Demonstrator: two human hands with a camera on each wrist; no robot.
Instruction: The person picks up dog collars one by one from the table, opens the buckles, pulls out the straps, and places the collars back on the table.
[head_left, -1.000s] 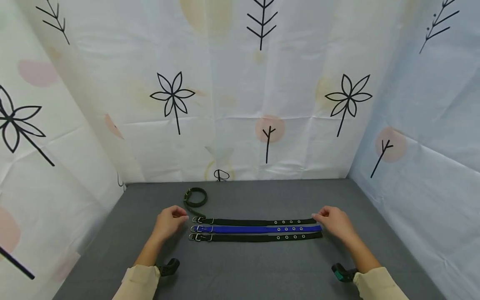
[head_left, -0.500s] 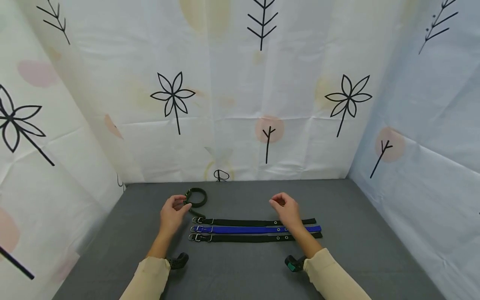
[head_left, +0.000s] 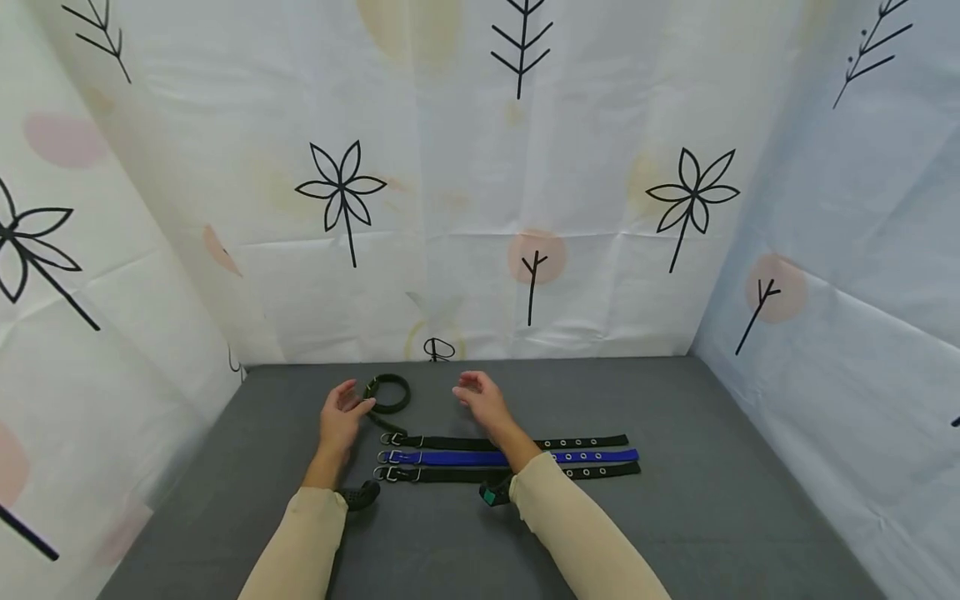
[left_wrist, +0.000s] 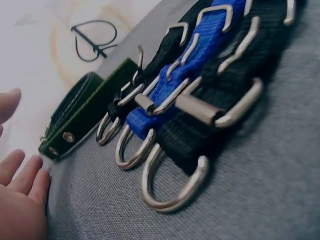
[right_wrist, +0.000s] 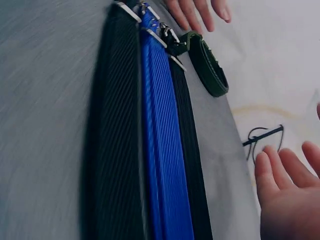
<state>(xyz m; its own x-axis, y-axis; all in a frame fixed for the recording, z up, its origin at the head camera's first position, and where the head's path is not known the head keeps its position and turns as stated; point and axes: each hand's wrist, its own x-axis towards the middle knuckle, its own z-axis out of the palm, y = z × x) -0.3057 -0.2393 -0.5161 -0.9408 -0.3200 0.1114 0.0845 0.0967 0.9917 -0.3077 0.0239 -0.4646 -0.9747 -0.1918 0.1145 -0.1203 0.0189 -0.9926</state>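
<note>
Three dog collars lie flat side by side in the head view, buckles and D-rings to the left and eyelets to the right. The far one (head_left: 453, 443) is black, the middle one (head_left: 450, 458) blue and the near one (head_left: 457, 476) black. Behind their buckle ends sits a rolled-up dark green collar (head_left: 389, 409), its eyelets showing in the left wrist view. My left hand (head_left: 340, 423) is at the roll's left side, fingers relaxed and thumb apart. My right hand (head_left: 484, 403) hovers beyond the flat collars, right of the roll, fingers loosely bent around nothing.
A grey cloth-covered table (head_left: 420, 542) carries everything. White patterned fabric (head_left: 480, 183) stands along its back and both sides. My right forearm crosses over the flat collars and hides part of them.
My right hand has left the collars' eyelet ends and swept left toward the roll. My left hand has moved slightly farther back, to the roll's left, and opened. The collars stay put.
</note>
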